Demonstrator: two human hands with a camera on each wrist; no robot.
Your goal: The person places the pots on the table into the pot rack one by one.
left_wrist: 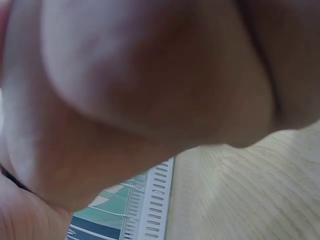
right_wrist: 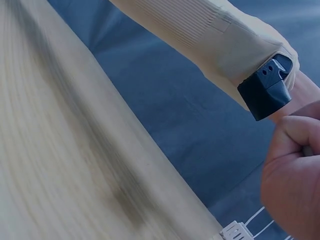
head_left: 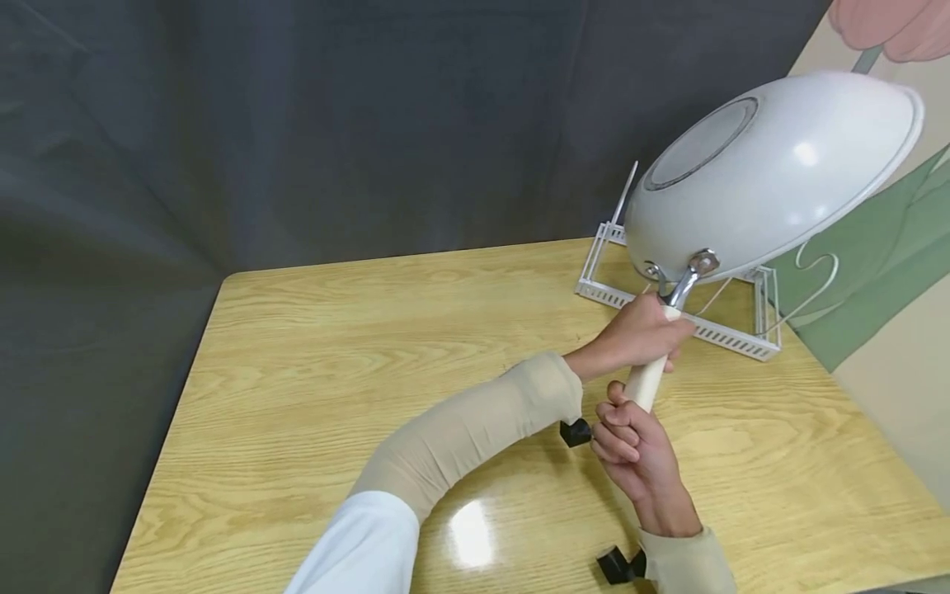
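A large white wok (head_left: 772, 169) is held tilted in the air, its underside facing me, above a white wire rack (head_left: 712, 330) at the table's far right. My left hand (head_left: 638, 334) grips the top of the wok's cream handle (head_left: 647, 381), just below the metal bracket. My right hand (head_left: 631, 433) grips the handle's lower end. In the left wrist view the left hand (left_wrist: 150, 100) fills the picture, blurred, with a piece of the rack (left_wrist: 150, 210) below it. In the right wrist view the curled right hand (right_wrist: 292, 175) shows at the right edge.
The wooden table (head_left: 334, 396) stretches wide to the left and front. A dark grey curtain (head_left: 297, 124) hangs behind it. A wall with a green and pink painted pattern (head_left: 876, 247) stands on the right, close to the rack.
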